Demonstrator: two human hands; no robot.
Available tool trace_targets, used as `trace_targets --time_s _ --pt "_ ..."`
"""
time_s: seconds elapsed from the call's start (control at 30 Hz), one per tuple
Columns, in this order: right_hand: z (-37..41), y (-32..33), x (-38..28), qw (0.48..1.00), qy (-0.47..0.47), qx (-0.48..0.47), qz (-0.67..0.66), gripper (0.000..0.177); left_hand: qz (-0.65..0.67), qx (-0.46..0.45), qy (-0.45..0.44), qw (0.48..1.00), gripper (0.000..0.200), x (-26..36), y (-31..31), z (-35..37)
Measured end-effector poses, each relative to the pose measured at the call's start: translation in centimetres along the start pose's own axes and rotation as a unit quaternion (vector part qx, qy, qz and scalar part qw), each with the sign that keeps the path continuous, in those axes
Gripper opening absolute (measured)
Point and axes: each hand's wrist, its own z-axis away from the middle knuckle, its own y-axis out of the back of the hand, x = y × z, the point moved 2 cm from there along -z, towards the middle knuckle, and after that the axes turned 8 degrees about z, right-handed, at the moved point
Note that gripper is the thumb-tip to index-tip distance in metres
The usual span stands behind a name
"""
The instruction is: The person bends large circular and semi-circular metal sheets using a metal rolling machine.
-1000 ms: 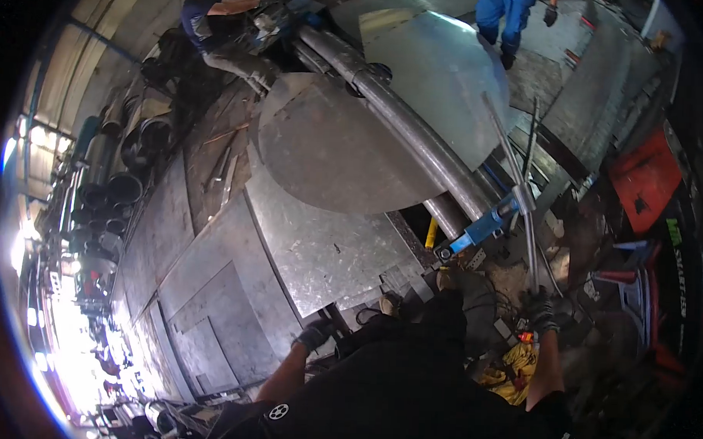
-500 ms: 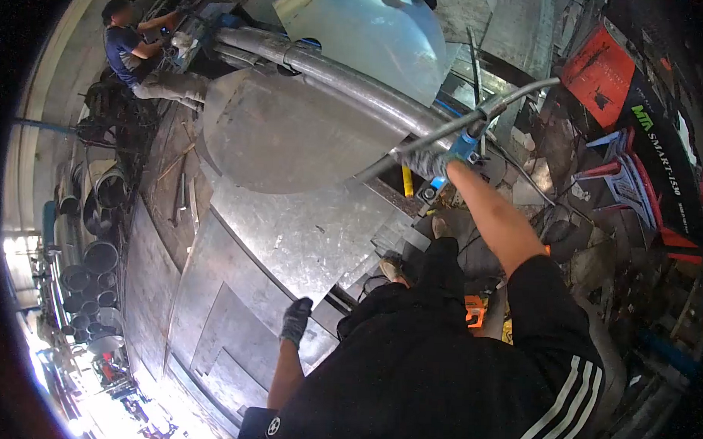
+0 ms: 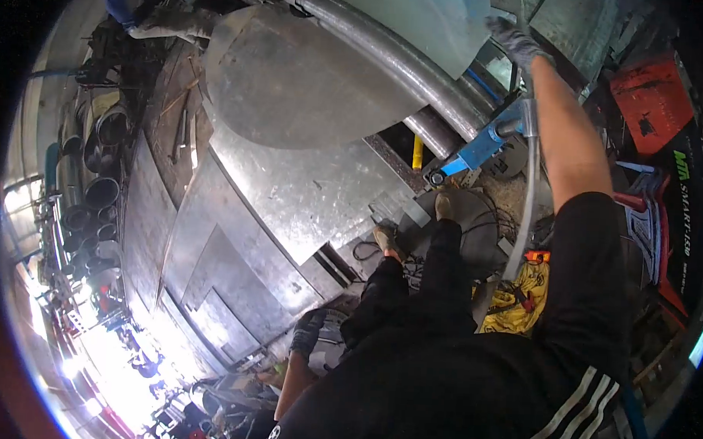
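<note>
A long grey metal bar (image 3: 533, 187) runs through a sleeve at the end of a blue metal arm (image 3: 482, 149). At the bar's upper end, my right hand (image 3: 517, 44) in a grey glove rests across it, arm stretched out and fingers reaching past it. My left hand (image 3: 307, 332), in a dark grey glove, hangs low beside the metal sheets, its fingers curled with nothing visible in them. Beyond the blue arm lie long steel rollers (image 3: 388, 54), with a rounded metal sheet (image 3: 310, 86) next to them.
Flat metal sheets (image 3: 290, 194) spread over the left and middle. A yellow bag (image 3: 519, 303) lies near my feet, with cables on the floor. Stacked plastic chairs (image 3: 644, 218) and a red-and-black panel (image 3: 654, 102) stand at right. Pipes (image 3: 101, 194) are piled at left; another person is partly visible top left.
The bar has swung from a slanting position to nearly upright in view, with my right hand moving up and right. The blue arm shows more fully. My view has shifted; my left hand sits slightly lower.
</note>
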Motion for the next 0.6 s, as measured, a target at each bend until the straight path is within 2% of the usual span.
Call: trace_targets --time_s 0.07,0.13,0.17,0.2,0.23,0.27,0.3,0.33,0.4,0.43,0.5,0.57,0.6 --pt "5.4 5.7 -1.9 0.997 -0.074 -0.018 -0.033 0.051 0.013 -0.017 -0.019 1.0 0.032 -0.2 -1.8 -2.0" --pt "11.8 9.0 -5.2 0.982 -0.175 -0.067 -0.036 0.054 -0.055 -0.064 -0.136 0.987 0.031 1.8 -2.6 -3.6" --pt "14.8 7.9 -2.7 0.985 -0.115 -0.038 0.123 0.053 -0.054 -0.073 -0.177 0.98 0.032 2.7 -2.8 -4.9" --pt "18.2 8.8 -4.6 0.954 -0.171 -0.11 0.218 0.053 -0.051 -0.083 -0.215 0.972 0.032 3.5 -2.9 -5.7" --pt "21.8 10.1 -7.2 0.901 -0.21 -0.199 0.323 0.053 -0.057 -0.076 -0.176 0.98 0.032 7.4 -2.6 -4.9" --pt "25.4 11.5 -9.9 0.833 -0.227 -0.293 0.411 0.052 -0.053 -0.083 -0.229 0.968 0.032 6.6 -2.1 -7.0" --pt "29.4 7.8 -5.7 0.837 -0.164 -0.212 0.476 0.058 -0.05 -0.091 -0.281 0.954 0.032 5.8 -1.6 -9.0" --pt "33.5 4.1 -1.4 0.826 -0.109 -0.123 0.539 0.065 -0.022 -0.073 -0.247 0.966 0.032 6.9 -1.3 -10.0" --pt "40.5 2.4 -4.8 0.885 -0.161 -0.146 0.411 0.055 -0.02 -0.073 -0.29 0.954 0.033 9.1 0.2 -10.7" --pt "43.3 1.2 -7.2 0.906 -0.189 -0.152 0.347 0.051 0.037 -0.076 -0.242 0.967 0.034 12.2 0.5 -8.7" --pt "48.0 -2.1 -12.6 0.936 -0.209 -0.161 0.232 0.042 0.019 -0.081 -0.253 0.964 0.032 12.4 1.7 -8.9" --pt "49.7 -5.9 -20.2 0.972 -0.187 -0.117 0.077 0.034 -0.012 -0.079 -0.239 0.968 0.031 11.5 2.2 -9.5" --pt "49.2 -7.6 -24.2 0.979 -0.172 -0.087 -0.067 0.031 -0.01 -0.079 -0.24 0.968 0.031 10.2 2.4 -10.2"
